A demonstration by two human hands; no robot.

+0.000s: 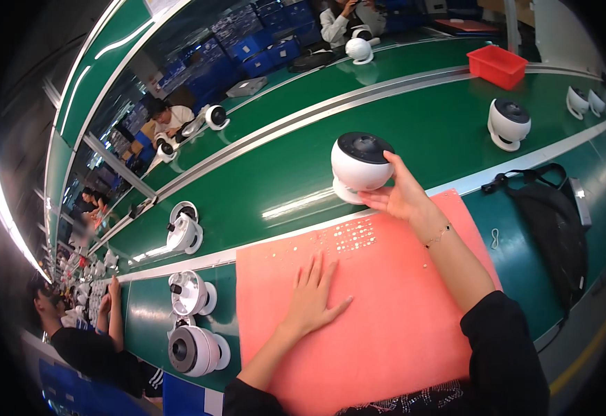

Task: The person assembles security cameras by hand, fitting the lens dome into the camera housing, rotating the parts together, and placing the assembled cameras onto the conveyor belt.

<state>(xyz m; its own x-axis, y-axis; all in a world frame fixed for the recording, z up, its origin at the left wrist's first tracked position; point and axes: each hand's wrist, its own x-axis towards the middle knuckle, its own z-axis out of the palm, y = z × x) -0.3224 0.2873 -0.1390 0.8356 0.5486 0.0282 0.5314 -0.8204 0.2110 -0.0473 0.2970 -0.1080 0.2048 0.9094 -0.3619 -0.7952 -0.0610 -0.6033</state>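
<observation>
My right hand (401,196) grips a white round device with a black top (359,165), which stands on the green conveyor belt (268,187) just past the pink work mat (386,305). Flat on that mat rests my left hand (312,297), fingers spread and holding nothing. Several small screws (350,237) lie in rows on the mat, between the two hands.
Another white device (508,123) and a red bin (497,66) are farther right on the belt. Open white housings (185,232) (190,293) (195,350) lie to my left. A black bag (551,222) lies at right. Other people work at left and across the belt.
</observation>
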